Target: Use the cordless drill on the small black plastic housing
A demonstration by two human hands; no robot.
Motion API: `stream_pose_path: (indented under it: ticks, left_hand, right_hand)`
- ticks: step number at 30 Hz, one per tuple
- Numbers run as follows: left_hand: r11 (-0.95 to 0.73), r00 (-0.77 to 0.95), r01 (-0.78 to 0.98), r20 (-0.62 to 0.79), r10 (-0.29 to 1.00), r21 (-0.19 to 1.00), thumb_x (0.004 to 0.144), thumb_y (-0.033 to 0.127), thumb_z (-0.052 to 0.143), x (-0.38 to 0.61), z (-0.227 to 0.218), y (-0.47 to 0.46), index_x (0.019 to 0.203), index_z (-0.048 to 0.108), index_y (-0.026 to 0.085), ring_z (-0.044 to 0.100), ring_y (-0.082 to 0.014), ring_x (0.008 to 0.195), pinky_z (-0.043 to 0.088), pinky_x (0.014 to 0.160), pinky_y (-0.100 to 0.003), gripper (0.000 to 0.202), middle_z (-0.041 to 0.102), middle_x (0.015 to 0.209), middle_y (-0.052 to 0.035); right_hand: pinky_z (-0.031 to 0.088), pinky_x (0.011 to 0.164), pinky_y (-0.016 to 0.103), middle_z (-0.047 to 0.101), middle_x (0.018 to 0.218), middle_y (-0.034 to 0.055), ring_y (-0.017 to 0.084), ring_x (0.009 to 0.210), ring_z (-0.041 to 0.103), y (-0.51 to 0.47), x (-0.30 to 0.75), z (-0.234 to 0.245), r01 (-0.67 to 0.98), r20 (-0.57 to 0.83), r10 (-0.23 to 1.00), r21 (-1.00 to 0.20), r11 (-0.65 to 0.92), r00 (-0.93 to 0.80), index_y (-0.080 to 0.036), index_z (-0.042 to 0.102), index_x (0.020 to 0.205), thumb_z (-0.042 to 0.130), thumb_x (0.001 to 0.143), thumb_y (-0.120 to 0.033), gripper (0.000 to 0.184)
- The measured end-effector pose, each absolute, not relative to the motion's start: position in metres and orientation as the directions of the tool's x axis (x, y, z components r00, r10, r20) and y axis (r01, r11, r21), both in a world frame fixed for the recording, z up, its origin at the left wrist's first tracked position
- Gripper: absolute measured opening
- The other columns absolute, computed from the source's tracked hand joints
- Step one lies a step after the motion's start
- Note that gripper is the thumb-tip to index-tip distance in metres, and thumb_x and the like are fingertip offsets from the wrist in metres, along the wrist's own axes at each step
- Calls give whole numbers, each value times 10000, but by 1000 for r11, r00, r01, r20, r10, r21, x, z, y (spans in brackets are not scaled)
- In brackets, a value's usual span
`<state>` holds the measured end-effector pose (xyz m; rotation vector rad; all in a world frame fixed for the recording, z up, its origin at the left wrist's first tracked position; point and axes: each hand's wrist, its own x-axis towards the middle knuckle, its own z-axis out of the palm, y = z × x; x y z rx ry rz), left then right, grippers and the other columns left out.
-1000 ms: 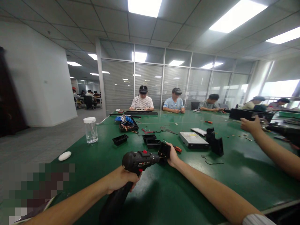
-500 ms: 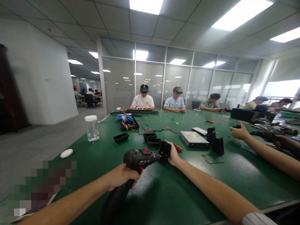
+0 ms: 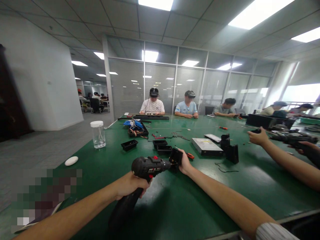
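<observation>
My left hand (image 3: 133, 185) is wrapped round the grip of a black cordless drill (image 3: 150, 166) with red switches. The drill points right, its tip against or just at a black plastic housing (image 3: 175, 159). That housing is held up by my right hand (image 3: 185, 162), whose fingers close on its right side; the contact point of the bit is hard to make out. Black open plastic trays (image 3: 164, 150) lie just behind the housing. An orange-handled screwdriver (image 3: 190, 156) rests beside my right hand, partly hidden by it.
On the green table (image 3: 200, 190) are a silver disc drive (image 3: 207, 147), black plastic parts (image 3: 232, 153), a box of blue cables (image 3: 135, 128), a clear jar (image 3: 98, 135) and a white oval object (image 3: 71, 161). A co-worker's arms (image 3: 282, 155) reach in from the right with another drill.
My hands, drill and housing hold nearly the same pose. The view has shifted slightly. At the right, the co-worker's hand and drill have moved a little.
</observation>
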<state>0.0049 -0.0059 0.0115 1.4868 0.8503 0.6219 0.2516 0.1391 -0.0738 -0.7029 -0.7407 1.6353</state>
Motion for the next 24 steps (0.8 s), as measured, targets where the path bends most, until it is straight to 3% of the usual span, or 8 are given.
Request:
stream_pose_path:
  ticks: [24]
  left_hand:
    - [48, 575, 141, -121, 809, 989, 585, 108, 465, 4, 9, -4, 723, 543, 115, 430, -102, 463, 340, 470, -237, 159, 488, 528, 18]
  right_hand:
    - [459, 526, 298, 626, 625, 46, 185, 573, 588, 137, 250, -71, -612, -79, 980, -771, -176, -183, -161, 585, 752, 429, 719, -456, 335]
